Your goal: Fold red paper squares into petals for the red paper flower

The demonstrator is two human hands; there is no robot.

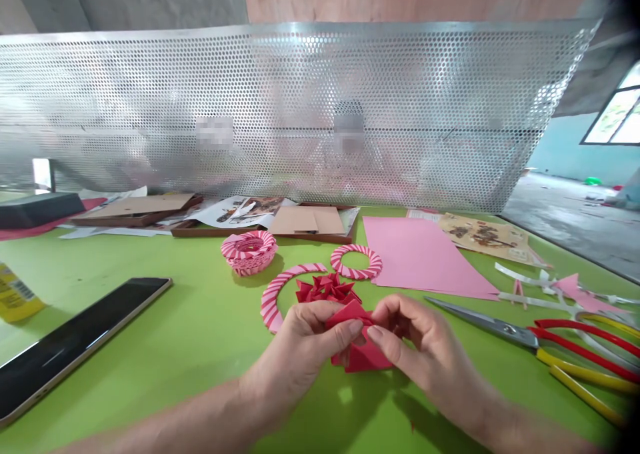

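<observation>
Left hand (300, 354) and right hand (425, 354) pinch a folded red paper piece (363, 351) above the green worktop (165, 374). Beyond lie a formed red paper rosette (325, 289) and a complete striped paper ring (273, 301); the held piece appears unfinished.

Left hand (295, 354) and right hand (425, 354), bare, with short, plain fingernails (356, 328).

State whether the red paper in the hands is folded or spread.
Folded: creased, layered red paper pinched between left hand and right hand.
</observation>
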